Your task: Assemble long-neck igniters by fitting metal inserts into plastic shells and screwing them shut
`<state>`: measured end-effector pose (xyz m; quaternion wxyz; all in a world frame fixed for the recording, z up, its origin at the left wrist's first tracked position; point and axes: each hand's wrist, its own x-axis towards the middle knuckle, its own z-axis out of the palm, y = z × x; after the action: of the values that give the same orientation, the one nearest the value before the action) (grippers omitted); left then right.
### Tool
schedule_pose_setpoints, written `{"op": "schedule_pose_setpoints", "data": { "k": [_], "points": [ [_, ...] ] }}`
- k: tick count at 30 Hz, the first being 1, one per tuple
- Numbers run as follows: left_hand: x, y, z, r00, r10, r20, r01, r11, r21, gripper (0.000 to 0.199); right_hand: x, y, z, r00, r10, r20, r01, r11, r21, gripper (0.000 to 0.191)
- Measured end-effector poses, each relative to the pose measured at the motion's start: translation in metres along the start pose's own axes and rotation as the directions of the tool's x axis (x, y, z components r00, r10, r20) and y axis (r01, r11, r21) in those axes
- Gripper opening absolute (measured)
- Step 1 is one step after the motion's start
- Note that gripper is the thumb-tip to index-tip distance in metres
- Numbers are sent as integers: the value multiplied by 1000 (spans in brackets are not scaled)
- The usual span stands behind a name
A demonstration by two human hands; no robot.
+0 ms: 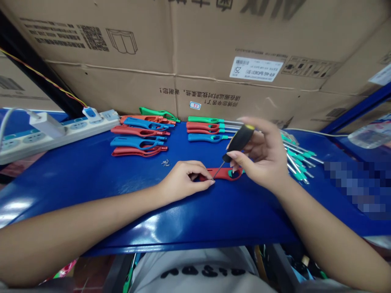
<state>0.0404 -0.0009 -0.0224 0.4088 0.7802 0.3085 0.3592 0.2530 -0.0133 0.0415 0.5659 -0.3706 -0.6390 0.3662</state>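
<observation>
My right hand (265,160) grips a screwdriver (239,142) by its black and yellow handle, tilted with the thin shaft pointing down-left. Its tip meets a red lighter handle (224,174) lying on the blue table (146,236). Closed on that handle's left end are the thumb and fingers of my left hand (183,183), beside the screwdriver tip. A teal part shows in the trigger opening; my right hand hides the far right end. Several small screws (165,163) lie loose left of my left hand.
Red, blue and green lighter handles (139,141) lie stacked at back left. Several long-necked lighters (205,126) sit behind my hands. Metal tubes with teal parts (297,160) are piled right. A power strip (75,130) stands left; a large cardboard box (137,77) blocks the back.
</observation>
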Motion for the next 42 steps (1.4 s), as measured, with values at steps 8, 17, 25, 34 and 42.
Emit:
{"op": "schedule_pose_setpoints", "data": {
  "k": [8,17,25,34,42],
  "points": [
    [-1,3,-3,993,116,-9,-110,964,243,20,-8,4,4,975,-222,27,222,949,-226,65],
    [-6,1,0,992,97,82,-118,945,306,40,0,22,8,927,-375,5,361,891,-276,63],
    [-5,-2,-1,988,115,100,-139,949,283,37,-4,28,13,935,-351,39,346,889,-300,56],
    [-4,-3,-1,987,117,107,-141,956,259,36,-5,29,14,937,-346,44,343,890,-299,57],
    [-4,-3,-1,986,125,112,-149,958,246,34,-7,29,15,921,-387,52,381,861,-337,57]
  ]
}}
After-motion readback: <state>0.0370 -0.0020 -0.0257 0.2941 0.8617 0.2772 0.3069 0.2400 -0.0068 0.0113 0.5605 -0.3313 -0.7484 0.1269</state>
